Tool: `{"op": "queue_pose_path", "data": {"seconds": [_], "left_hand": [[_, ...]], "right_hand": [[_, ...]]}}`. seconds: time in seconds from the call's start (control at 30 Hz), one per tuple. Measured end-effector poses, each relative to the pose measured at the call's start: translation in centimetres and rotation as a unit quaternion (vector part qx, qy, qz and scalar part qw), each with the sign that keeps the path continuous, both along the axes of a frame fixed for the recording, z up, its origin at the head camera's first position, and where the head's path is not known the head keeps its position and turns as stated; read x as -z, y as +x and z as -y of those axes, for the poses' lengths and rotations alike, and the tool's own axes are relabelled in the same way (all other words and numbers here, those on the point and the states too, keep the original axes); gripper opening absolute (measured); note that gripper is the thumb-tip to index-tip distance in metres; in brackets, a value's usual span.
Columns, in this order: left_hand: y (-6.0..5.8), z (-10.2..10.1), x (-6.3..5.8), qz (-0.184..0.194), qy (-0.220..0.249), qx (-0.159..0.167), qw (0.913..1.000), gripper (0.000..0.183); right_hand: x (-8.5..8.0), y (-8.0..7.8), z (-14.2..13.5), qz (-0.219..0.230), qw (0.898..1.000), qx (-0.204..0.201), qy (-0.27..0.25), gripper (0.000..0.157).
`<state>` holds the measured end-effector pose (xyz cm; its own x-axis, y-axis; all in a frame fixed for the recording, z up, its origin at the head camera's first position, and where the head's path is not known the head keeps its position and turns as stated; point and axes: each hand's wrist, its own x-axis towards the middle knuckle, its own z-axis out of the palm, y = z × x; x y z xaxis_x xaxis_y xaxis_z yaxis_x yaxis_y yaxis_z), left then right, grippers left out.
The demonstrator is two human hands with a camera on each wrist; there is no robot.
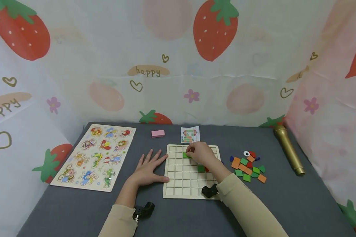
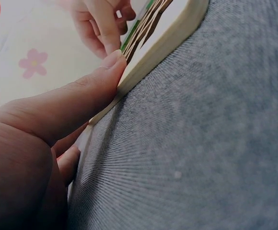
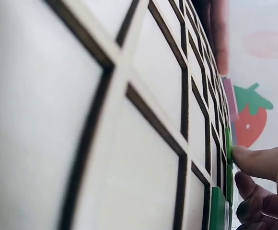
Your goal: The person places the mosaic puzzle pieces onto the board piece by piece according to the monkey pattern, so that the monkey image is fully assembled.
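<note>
A pale wooden grid board [image 1: 178, 193] lies flat on the table. My left hand [image 1: 146, 171] is spread at its left side; thumb and a fingertip touch the edge, and the left wrist view has the thumb [image 2: 88, 88] against the rim. Over the far part of the grid, my right hand [image 1: 201, 153] pinches a bright green square tile [image 1: 186, 155] at the board's surface. In the right wrist view, its thumb meets the green tile [image 3: 228, 146]. A darker green tile [image 1: 201, 168] and a red piece [image 1: 207, 169] sit in the grid, partly behind the right wrist.
Loose orange, green, red and blue pieces [image 1: 245, 167] lie right of the board. Behind it are a pattern card [image 1: 190, 135] and a pink block [image 1: 158, 133]. An insect picture board [image 1: 90, 158] lies at left, a gold cylinder [image 1: 289, 149] at far right.
</note>
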<state>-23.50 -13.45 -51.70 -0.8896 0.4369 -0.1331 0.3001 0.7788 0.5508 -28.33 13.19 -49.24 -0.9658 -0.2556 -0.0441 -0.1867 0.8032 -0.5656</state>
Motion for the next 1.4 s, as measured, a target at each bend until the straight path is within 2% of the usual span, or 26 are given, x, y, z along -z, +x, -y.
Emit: {"op": "queue_pose_path", "data": {"seconds": [0.13, 0.27, 0.63, 0.97, 1.2, 1.4], "left_hand": [[0.0, 0.0, 0.0, 0.001, 0.000, 0.002, 1.0000, 0.101], [0.0, 0.0, -0.1, -0.002, 0.000, 0.004, 1.0000, 0.101], [-0.2, -0.1, -0.3, -0.012, 0.002, 0.006, 0.9999, 0.101], [-0.1, 0.1, 0.1, -0.002, -0.001, 0.003, 1.0000, 0.102], [-0.1, 0.0, 0.0, -0.003, 0.003, 0.003, 1.0000, 0.101], [0.0, 0.0, -0.2, -0.003, 0.005, 0.005, 1.0000, 0.101]], "right_hand": [[-0.5, 0.3, -0.2, 0.009, 1.000, 0.005, -0.006, 0.008], [-1.4, 0.7, -1.1, 0.012, 0.999, 0.005, -0.041, 0.013], [-2.2, 1.9, -4.8, -0.019, 0.997, 0.017, -0.078, 0.016], [-2.1, 3.5, -8.5, -0.029, 0.996, 0.053, -0.071, 0.019], [-2.4, 4.3, -11.6, -0.046, 0.994, 0.081, -0.058, 0.020], [-2.5, 4.7, -14.8, -0.038, 0.992, 0.101, -0.060, 0.025]]}}
